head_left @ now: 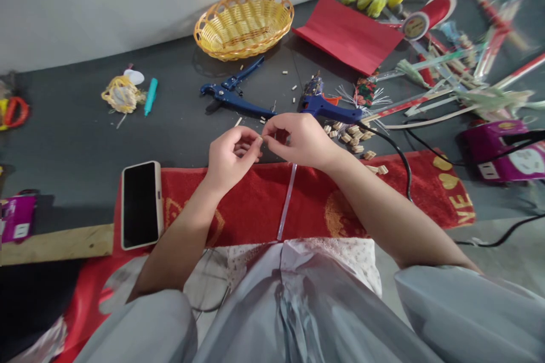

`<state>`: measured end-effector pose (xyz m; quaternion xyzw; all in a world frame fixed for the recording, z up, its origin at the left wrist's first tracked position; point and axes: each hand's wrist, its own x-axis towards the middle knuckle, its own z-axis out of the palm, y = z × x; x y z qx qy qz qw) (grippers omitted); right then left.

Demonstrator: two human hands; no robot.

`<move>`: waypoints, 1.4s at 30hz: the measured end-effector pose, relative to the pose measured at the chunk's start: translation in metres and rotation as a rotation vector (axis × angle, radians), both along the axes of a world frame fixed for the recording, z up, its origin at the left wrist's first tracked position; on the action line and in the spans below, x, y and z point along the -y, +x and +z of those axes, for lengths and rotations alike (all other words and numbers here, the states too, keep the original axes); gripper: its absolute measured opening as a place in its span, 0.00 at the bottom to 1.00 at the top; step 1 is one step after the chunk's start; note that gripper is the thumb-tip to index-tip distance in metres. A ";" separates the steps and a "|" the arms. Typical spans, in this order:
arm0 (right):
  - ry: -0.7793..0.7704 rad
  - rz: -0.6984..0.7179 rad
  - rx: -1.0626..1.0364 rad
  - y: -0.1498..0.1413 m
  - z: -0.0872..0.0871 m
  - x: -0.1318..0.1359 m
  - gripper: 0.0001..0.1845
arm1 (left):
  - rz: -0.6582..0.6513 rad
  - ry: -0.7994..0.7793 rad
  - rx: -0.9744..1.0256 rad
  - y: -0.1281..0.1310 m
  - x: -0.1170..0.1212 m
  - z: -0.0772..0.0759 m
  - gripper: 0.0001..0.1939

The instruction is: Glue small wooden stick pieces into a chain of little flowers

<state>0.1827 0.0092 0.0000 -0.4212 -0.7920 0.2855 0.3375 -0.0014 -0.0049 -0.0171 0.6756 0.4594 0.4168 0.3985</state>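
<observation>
My left hand (233, 157) and my right hand (300, 139) meet at the fingertips above the near edge of the dark table. Both are closed in a pinch; whatever sits between the fingertips is too small to make out. Just beyond them lies a blue-handled cutter (238, 99), and to its right a blue hot glue gun (330, 108) with a black cord. Small pale bundled pieces (353, 135) are heaped beside my right hand. Under my wrists a red towel (251, 204) is spread, with a clear glue stick (286, 201) lying across it.
A phone (140, 204) rests at the towel's left end. At the back stand a yellow wicker basket (242, 28) and red paper (347, 37). A spool of red ribbon (434, 14) and many wrapped sticks crowd the right. A teal marker (150, 96) lies left.
</observation>
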 end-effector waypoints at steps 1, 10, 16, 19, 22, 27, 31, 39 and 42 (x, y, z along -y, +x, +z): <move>0.019 0.000 0.021 0.000 0.000 0.001 0.07 | 0.001 -0.009 0.001 0.000 0.000 -0.001 0.14; 0.129 -0.038 0.169 -0.002 -0.004 0.005 0.07 | -0.025 -0.141 0.099 0.001 -0.004 -0.001 0.21; 0.148 -0.080 0.215 -0.004 -0.003 0.006 0.08 | -0.055 -0.231 0.138 0.001 -0.008 0.001 0.24; 0.137 -0.090 0.222 -0.004 -0.003 0.006 0.08 | -0.056 -0.283 0.152 0.000 -0.009 0.002 0.25; 0.124 -0.099 0.226 -0.005 -0.003 0.007 0.09 | -0.090 -0.312 0.133 0.000 -0.009 0.003 0.25; 0.106 -0.102 0.253 -0.007 -0.001 0.008 0.09 | -0.121 -0.322 0.117 0.001 -0.008 0.007 0.24; 0.099 -0.098 0.296 -0.008 0.000 0.009 0.10 | -0.098 -0.363 0.113 0.002 -0.006 0.011 0.24; 0.125 -0.130 0.298 -0.003 0.000 0.005 0.08 | -0.125 -0.417 0.031 0.003 -0.002 0.013 0.21; 0.141 -0.184 0.273 0.001 0.000 0.003 0.09 | -0.121 -0.448 0.025 0.005 -0.001 0.013 0.19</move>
